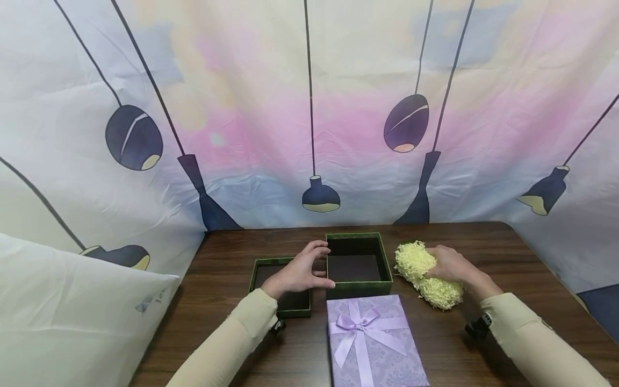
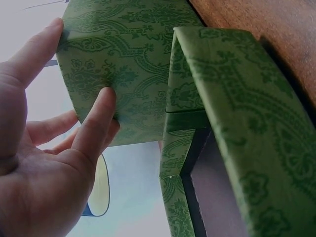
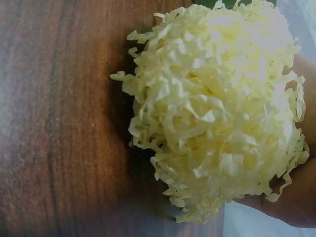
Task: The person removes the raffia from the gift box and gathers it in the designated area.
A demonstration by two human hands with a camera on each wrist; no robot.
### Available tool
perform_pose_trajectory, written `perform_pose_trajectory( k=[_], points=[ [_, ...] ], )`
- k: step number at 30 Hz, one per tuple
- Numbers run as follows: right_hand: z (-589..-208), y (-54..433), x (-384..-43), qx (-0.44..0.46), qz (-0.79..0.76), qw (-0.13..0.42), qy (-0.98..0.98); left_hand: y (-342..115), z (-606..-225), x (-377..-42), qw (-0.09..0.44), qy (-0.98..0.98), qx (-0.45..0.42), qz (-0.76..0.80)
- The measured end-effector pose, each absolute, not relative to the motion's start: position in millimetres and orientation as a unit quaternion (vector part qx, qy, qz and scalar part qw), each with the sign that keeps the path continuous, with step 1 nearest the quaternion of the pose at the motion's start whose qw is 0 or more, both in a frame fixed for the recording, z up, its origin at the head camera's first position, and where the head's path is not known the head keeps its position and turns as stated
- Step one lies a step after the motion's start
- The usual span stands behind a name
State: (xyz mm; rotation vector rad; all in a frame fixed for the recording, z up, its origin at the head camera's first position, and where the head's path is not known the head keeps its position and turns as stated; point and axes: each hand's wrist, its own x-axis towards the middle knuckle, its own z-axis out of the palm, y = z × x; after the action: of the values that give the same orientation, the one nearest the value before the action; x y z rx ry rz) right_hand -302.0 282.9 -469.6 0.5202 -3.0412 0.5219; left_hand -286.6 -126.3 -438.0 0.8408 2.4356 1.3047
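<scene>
The right hand (image 1: 447, 263) grips the yellow shredded paper (image 1: 415, 259), its fingertips buried from my view, forearm slanting in from the right. The paper is right of the green box (image 1: 359, 290), which stands near the table's (image 1: 483, 242) far edge. I see the left hand (image 1: 300, 271) above the shallow green tray (image 1: 294, 313), thumb and fingers spread wide against the box's left side.

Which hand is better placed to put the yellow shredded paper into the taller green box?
Probably the right hand: it grips the yellow shredded paper, just right of the taller green box. The left hand holds no paper and touches the box's left side, so it seems better for steadying.
</scene>
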Motion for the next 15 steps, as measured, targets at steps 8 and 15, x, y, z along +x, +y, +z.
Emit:
perform_pose_trajectory(
  k=[8,15],
  points=[
    [-469.0,283.7,-302.3,0.163,0.165,-0.009,-0.973,-126.2,-437.0,-286.5,0.126,0.837,0.288,0.449],
    [-468.0,283.7,-302.0,0.163,0.160,-0.021,-0.973,-126.4,-437.4,-287.1,0.126,0.838,0.288,0.446]
  ],
)
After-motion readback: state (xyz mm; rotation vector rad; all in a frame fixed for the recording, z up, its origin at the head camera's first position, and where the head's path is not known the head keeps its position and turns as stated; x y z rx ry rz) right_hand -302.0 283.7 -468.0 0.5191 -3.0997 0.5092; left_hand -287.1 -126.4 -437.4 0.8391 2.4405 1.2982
